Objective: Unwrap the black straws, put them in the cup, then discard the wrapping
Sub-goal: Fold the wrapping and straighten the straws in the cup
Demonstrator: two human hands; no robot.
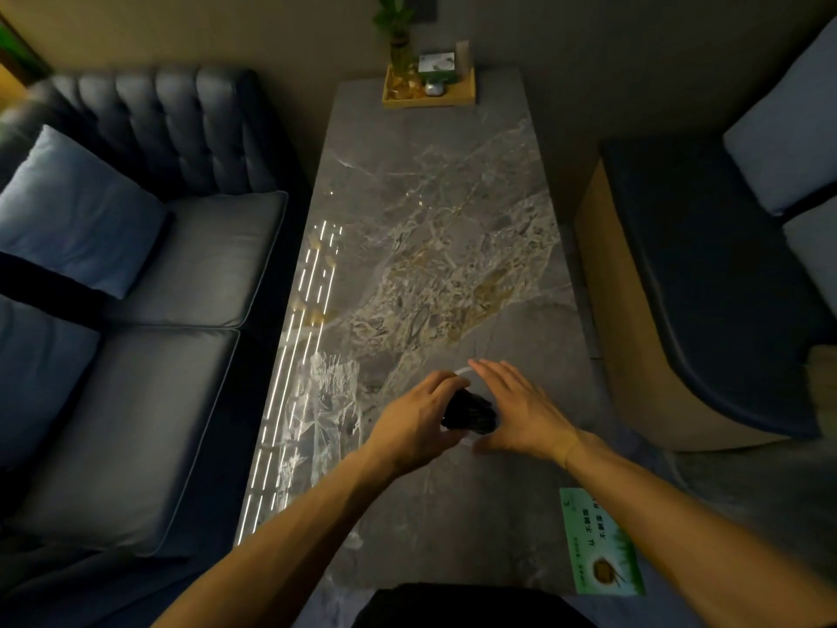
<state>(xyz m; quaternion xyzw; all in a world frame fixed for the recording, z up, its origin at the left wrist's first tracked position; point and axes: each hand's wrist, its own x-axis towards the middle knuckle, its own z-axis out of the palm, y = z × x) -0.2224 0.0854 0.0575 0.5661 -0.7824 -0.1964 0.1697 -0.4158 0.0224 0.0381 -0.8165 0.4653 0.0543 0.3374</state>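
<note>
From the head view, a bundle of black straws (469, 412) is seen standing between the two hands over the near part of the marble table (435, 210). The left hand (419, 421) is curled around the bundle's left side, apparently gripping it so that the straws are kept gathered. The right hand (516, 407) is held flat and open against the right side, fingers extended; whether anything is pinched by it cannot be told. A thin pale rim (464, 370) is glimpsed just beyond the fingertips, which may be the lip of a clear cup, so the straws are judged to be going into or already standing in it, though this cannot be confirmed. The crumpled clear wrapping (326, 401) is left lying on the table just to the left of the hands, presumably set aside until it is discarded. At the near right table edge a green card (602, 541) is laid; Chinese characters are printed on it, but they are too blurred to be read reliably.
</note>
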